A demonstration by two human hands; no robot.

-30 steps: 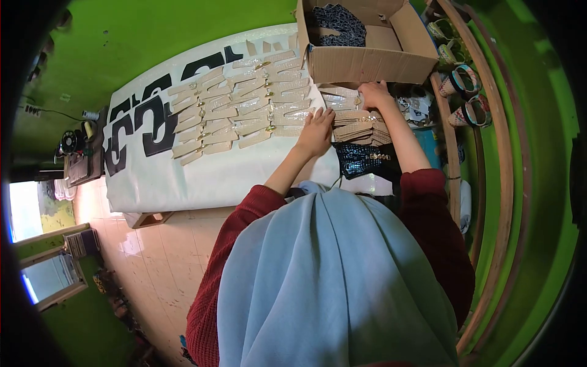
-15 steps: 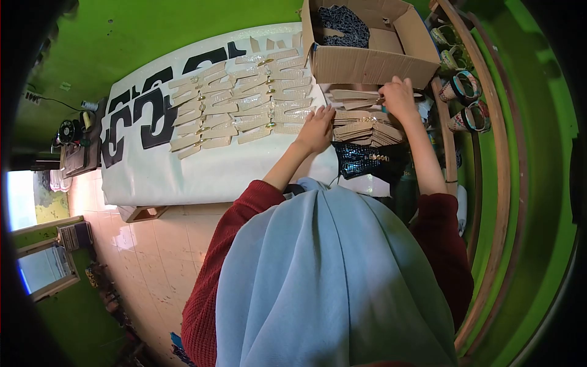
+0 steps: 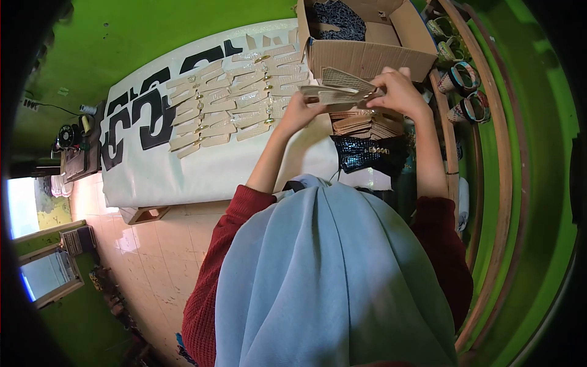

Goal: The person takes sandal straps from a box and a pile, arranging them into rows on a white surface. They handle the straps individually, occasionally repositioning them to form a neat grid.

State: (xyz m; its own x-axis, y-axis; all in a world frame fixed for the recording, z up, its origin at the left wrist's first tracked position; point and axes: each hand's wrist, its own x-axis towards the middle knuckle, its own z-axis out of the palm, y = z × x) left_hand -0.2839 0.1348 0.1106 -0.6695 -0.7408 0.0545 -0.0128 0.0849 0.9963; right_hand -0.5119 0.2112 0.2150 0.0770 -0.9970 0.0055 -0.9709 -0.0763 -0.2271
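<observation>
Up in front of the cardboard box, both hands hold a beige sandal upper [image 3: 340, 78] with crocodile-like texture and splayed strap ends; it may be more than one piece. My left hand [image 3: 298, 114] is closed on its left end. The fingers of my right hand [image 3: 398, 93] pinch it by the small metal ornament on the right. Just below lies a stack of beige uppers [image 3: 367, 125]. Nearer to me is a shiny black upper [image 3: 364, 154] with a chain-like ornament. Rows of beige uppers with gold ornaments [image 3: 235, 101] lie on the white-covered table [image 3: 244, 174].
Black cut pieces [image 3: 153, 119] lie on the table's left part. A cardboard box [image 3: 373, 56] holding dark patterned material [image 3: 337, 21] stands at the back. At right is a wooden rack [image 3: 502, 147] with several patterned sandals [image 3: 461, 88].
Both hands have lifted the beige upper off the stack area, and its strap ends now fan apart. My left hand has moved left and up from the table and taken hold of one end.
</observation>
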